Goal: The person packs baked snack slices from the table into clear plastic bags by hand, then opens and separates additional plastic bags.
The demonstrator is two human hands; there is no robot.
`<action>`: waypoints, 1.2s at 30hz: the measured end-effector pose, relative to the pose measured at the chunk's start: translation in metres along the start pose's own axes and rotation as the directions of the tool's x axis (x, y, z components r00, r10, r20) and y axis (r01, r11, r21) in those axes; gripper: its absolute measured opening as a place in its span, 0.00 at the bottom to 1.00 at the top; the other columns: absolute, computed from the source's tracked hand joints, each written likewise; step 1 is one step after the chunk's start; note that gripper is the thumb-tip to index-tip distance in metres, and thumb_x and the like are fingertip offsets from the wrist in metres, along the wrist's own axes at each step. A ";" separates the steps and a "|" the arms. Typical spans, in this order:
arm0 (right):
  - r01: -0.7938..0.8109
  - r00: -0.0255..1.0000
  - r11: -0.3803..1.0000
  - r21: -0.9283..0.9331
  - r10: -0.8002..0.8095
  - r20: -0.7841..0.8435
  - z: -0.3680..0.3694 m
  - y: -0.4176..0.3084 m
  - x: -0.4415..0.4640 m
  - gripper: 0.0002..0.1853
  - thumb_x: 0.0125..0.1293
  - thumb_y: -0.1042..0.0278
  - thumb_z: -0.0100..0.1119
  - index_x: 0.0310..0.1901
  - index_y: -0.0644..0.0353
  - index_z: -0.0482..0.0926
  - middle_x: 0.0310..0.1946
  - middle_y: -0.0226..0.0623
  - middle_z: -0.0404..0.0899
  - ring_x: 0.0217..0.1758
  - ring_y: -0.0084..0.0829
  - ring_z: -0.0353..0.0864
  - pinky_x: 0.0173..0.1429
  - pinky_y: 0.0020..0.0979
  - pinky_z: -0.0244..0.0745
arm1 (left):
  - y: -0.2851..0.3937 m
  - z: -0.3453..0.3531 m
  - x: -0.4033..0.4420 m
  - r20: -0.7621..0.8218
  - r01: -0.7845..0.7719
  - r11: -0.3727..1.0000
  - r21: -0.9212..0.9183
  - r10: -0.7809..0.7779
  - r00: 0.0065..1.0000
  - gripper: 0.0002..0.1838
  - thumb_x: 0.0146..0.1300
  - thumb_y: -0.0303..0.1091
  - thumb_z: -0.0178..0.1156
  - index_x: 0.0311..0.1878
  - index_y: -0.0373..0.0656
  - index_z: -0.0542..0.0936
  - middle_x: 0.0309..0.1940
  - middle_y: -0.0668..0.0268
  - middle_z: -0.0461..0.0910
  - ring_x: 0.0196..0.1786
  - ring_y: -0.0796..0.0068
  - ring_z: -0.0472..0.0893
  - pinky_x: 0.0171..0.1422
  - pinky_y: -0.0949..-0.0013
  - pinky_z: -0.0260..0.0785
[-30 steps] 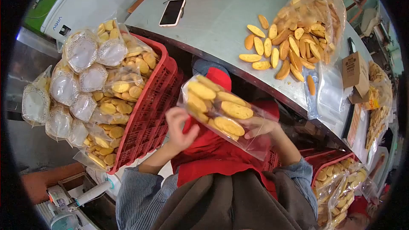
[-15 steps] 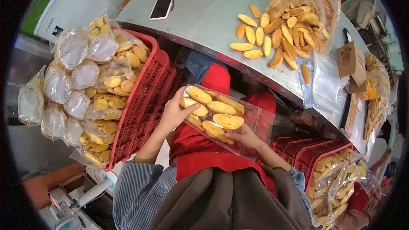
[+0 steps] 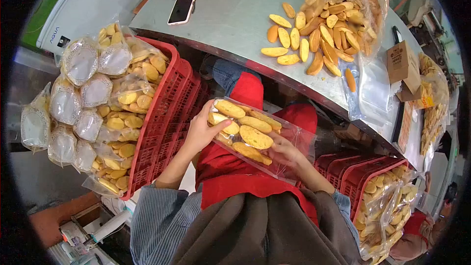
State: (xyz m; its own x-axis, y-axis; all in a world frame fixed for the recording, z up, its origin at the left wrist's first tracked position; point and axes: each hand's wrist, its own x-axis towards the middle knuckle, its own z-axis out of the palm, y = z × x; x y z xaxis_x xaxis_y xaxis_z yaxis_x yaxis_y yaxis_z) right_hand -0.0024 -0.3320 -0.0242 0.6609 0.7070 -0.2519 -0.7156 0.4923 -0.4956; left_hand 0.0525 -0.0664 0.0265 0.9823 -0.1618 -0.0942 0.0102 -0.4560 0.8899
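A clear plastic bag of rusks (image 3: 255, 136), with golden oval slices lying in rows, rests over my lap. My left hand (image 3: 202, 128) grips its filled end, thumb pressed over the top slices. At the looser end of the plastic, my right hand (image 3: 288, 153) has its fingers bent against the slices. The film partly covers those fingers, so I cannot tell whether they are inside or outside the bag. On the metal table (image 3: 235, 14), loose rusks (image 3: 294, 39) lie in front of a large plastic bag of rusks (image 3: 360, 14).
Filled bags (image 3: 81, 61) sit in a red crate (image 3: 159, 100) at left. Another red crate (image 3: 355, 179) with bagged rusks stands at right. A phone (image 3: 182, 8), empty plastic bags (image 3: 375, 91) and a cardboard box (image 3: 403, 66) lie on the table. Another person's sleeve (image 3: 414, 228) shows lower right.
My right hand has shifted up and slightly right along the bag, and the rusk slices near it have moved a little. My left hand keeps its hold.
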 end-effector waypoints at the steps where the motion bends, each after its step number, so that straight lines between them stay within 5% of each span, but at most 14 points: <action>1: 0.032 0.999 0.998 0.046 -0.033 0.028 0.003 0.000 0.003 0.43 0.58 0.59 0.63 0.69 0.62 0.48 0.68 0.39 0.54 0.70 0.33 0.56 0.71 0.34 0.53 | -0.001 0.001 -0.001 -0.006 0.000 1.000 -0.003 0.000 1.000 0.34 0.52 0.42 0.68 0.59 0.36 0.66 0.46 0.52 0.78 0.50 0.60 0.79 0.53 0.64 0.70; 6: 0.036 0.990 0.977 0.212 -0.063 0.125 0.008 0.001 0.009 0.44 0.55 0.67 0.64 0.69 0.62 0.47 0.69 0.39 0.53 0.71 0.34 0.54 0.72 0.34 0.51 | -0.005 0.001 -0.003 -0.021 -0.018 1.000 0.005 0.019 1.000 0.35 0.52 0.42 0.68 0.59 0.37 0.66 0.47 0.52 0.78 0.51 0.60 0.79 0.54 0.64 0.70; 15: 0.007 1.000 0.984 0.176 -0.003 -0.023 0.007 0.007 0.003 0.49 0.45 0.73 0.69 0.68 0.61 0.50 0.67 0.41 0.57 0.70 0.36 0.58 0.72 0.36 0.53 | -0.012 0.002 -0.005 0.009 0.012 0.982 -0.190 -0.011 1.000 0.35 0.52 0.38 0.69 0.60 0.37 0.64 0.47 0.53 0.77 0.51 0.65 0.79 0.54 0.66 0.69; 24: 0.037 0.999 0.978 0.205 -0.040 0.011 0.017 0.003 0.001 0.42 0.49 0.74 0.63 0.67 0.61 0.54 0.66 0.40 0.61 0.68 0.35 0.60 0.69 0.34 0.57 | -0.019 0.001 -0.003 0.023 0.000 0.984 -0.180 0.004 1.000 0.35 0.52 0.36 0.68 0.61 0.35 0.64 0.48 0.52 0.77 0.51 0.65 0.78 0.55 0.66 0.69; 30: -0.058 0.988 0.987 0.150 0.077 -0.130 0.009 0.004 -0.008 0.38 0.55 0.73 0.62 0.66 0.63 0.55 0.64 0.40 0.64 0.67 0.34 0.63 0.68 0.35 0.58 | -0.020 0.000 -0.006 0.000 -0.011 0.980 -0.200 0.011 1.000 0.35 0.53 0.36 0.68 0.61 0.34 0.64 0.50 0.53 0.76 0.53 0.67 0.77 0.56 0.67 0.68; 33: 0.030 0.992 0.991 0.133 -0.013 -0.125 0.033 -0.010 -0.007 0.34 0.58 0.72 0.59 0.66 0.63 0.56 0.65 0.40 0.62 0.67 0.36 0.62 0.68 0.36 0.59 | -0.028 0.004 -0.009 -0.015 0.000 0.968 -0.251 -0.004 1.000 0.36 0.52 0.36 0.68 0.61 0.34 0.63 0.50 0.52 0.75 0.53 0.67 0.76 0.56 0.67 0.68; 36: 0.141 0.990 0.914 0.381 -0.124 -0.071 0.039 -0.007 -0.006 0.32 0.60 0.71 0.56 0.66 0.63 0.56 0.66 0.41 0.59 0.68 0.37 0.60 0.69 0.37 0.57 | -0.026 0.005 -0.015 -0.050 -0.010 0.974 -0.227 -0.002 0.999 0.36 0.52 0.36 0.68 0.61 0.34 0.63 0.51 0.52 0.75 0.54 0.66 0.76 0.57 0.67 0.67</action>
State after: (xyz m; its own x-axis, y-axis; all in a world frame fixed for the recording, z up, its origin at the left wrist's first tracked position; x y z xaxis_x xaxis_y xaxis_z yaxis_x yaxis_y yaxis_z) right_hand -0.0101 -0.3205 0.0132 0.7586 0.6030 -0.2468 -0.6466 0.7433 -0.1712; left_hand 0.0362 -0.0566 0.0023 0.9904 -0.1170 -0.0734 0.0430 -0.2438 0.9689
